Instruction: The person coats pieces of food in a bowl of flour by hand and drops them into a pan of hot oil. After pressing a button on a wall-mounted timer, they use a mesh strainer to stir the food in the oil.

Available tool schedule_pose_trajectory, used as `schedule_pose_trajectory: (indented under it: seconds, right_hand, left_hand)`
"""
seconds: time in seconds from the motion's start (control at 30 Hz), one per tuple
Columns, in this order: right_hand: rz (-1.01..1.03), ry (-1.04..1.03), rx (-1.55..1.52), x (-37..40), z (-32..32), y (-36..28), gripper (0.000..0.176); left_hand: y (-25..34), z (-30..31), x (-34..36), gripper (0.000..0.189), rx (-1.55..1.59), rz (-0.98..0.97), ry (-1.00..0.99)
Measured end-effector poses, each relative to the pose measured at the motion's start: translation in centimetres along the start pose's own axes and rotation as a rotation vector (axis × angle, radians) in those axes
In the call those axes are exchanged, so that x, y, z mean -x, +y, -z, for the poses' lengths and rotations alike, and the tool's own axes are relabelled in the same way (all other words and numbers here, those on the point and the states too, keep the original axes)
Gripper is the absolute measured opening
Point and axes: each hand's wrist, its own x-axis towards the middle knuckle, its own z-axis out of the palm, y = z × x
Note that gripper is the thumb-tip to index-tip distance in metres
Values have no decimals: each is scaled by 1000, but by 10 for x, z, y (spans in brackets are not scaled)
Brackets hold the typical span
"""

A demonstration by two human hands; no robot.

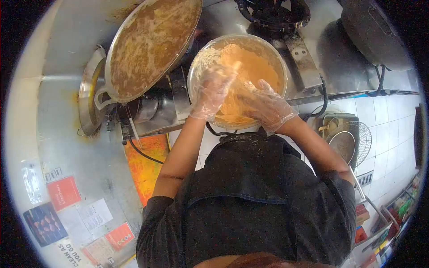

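Observation:
A round metal bowl (282, 58) holds orange-brown powder (254, 60), with a paler floury patch at its upper left. Both of my hands wear clear plastic gloves and are inside the bowl. My left hand (213, 89) is over the left part of the powder; its fingers are blurred, and whether they hold anything is unclear. At the lower right of the bowl, my right hand (264, 103) has its thumb apart from its fingers, which touch the powder. Powder clings to both gloves.
A large oval pan (149, 49) of brown liquid stands at the upper left, beside a metal lid (91, 91). A burner (277, 13) is behind the bowl, and a dark wok (375, 35) at the upper right. Wire strainers (363, 138) stand at the right.

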Motion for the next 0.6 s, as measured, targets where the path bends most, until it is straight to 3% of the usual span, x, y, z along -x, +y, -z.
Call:
schedule_pose_trajectory:
  seconds: [0.03, 0.07, 0.13, 0.2, 0.27, 0.33, 0.37, 0.43, 0.47, 0.5, 0.53, 0.6]
  right_hand:
    - [-6, 29, -49, -1, -7, 2, 31]
    - [-12, 57, -98, -1, -11, 2, 29]
    - [-51, -32, -190, -6, 0, 1, 27]
    - [-102, -116, -275, -6, 2, 5, 25]
    - [74, 0, -101, -2, -11, 11, 28]
    - [18, 33, -167, -2, -22, 14, 32]
    - [-37, 67, -234, -2, -24, 15, 36]
    - [-31, 132, -174, -1, -16, 6, 35]
    - [-27, 199, -113, -2, -13, 2, 34]
    - [-26, 198, -111, -2, -13, 2, 34]
    - [-16, 198, -79, -3, -14, 2, 35]
    - [-8, 196, -47, -6, -13, 0, 37]
  left_hand:
    - [5, 1, 2, 33, 41, -251, -58]
    - [8, -1, 5, 33, 42, -246, -60]
    - [10, -6, 8, 37, 389, 112, -315]
    - [2, -13, 12, 32, 446, 134, -276]
    - [-9, -15, 14, 28, 503, 162, -244]
    - [-5, -2, 4, 15, 339, 234, 20]
    - [-6, 1, 3, 15, 340, 235, 19]
    - [-8, 5, 4, 17, 319, 659, 16]
    - [-26, -14, 12, 17, 713, 933, 70]
    - [-25, -19, 14, 17, 715, 932, 72]
    - [-24, -24, 15, 15, 160, 540, 118]
    - [-20, -29, 13, 15, -376, 127, 154]
